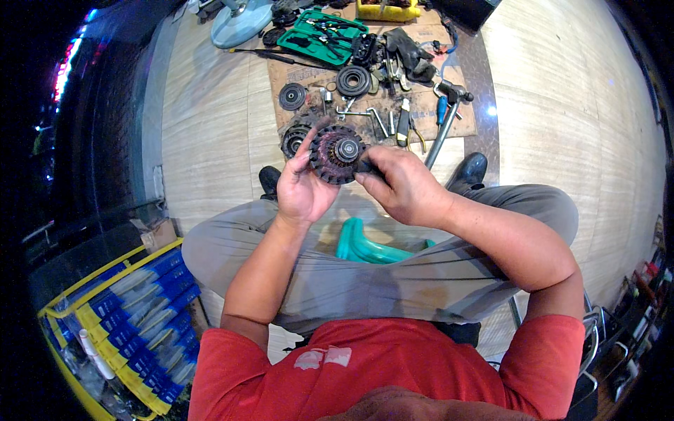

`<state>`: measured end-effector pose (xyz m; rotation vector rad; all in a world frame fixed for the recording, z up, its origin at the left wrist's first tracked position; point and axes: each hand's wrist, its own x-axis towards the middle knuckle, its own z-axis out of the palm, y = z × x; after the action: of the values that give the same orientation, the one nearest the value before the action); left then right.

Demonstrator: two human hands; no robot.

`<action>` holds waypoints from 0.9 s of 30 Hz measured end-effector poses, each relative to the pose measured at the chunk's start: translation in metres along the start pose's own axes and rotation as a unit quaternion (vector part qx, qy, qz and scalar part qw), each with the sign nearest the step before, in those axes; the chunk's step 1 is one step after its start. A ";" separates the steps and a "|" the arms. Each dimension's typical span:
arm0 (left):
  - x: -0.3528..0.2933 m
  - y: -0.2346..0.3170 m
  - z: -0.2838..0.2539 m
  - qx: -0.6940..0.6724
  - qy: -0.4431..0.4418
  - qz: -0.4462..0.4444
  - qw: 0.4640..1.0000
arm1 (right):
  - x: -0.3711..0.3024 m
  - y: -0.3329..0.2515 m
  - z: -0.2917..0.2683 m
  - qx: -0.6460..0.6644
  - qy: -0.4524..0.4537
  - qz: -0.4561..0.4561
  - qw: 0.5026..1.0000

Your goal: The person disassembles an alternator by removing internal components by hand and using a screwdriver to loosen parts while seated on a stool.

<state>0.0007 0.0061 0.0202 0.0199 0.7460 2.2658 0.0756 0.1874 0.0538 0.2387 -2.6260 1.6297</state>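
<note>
I've got the left hand (pixel 302 193) palm up, cupped round the dark toothed rotor (pixel 327 160), held short of the cardboard (pixel 302 74). Right hand (pixel 407 184) curled, thumb and fingers pinching a dark piece (pixel 368 166) at its rim, probably separate, too dim to identify. Elbows bent, forearms converging.

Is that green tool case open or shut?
Open: the green tool case lies spread flat, with dark tools showing inside it.
</note>
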 end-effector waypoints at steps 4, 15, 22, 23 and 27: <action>0.000 0.001 0.002 0.002 -0.008 -0.008 1.000 | 0.000 -0.004 -0.002 0.015 -0.015 0.025 0.999; -0.002 0.001 0.005 0.037 -0.008 0.002 0.999 | -0.004 0.003 0.001 0.055 0.028 0.069 0.996; 0.000 -0.003 0.003 0.032 0.006 0.020 0.999 | 0.000 -0.004 -0.008 -0.063 0.070 0.049 0.994; 0.000 -0.003 0.003 0.029 0.004 0.019 0.999 | 0.000 -0.002 -0.009 -0.093 0.075 0.009 0.993; -0.001 -0.006 0.002 0.027 0.010 0.012 1.000 | 0.001 0.003 -0.012 -0.198 0.065 -0.095 0.973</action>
<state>0.0056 0.0095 0.0192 0.0322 0.8208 2.2703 0.0733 0.1997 0.0565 0.3377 -2.6579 1.0026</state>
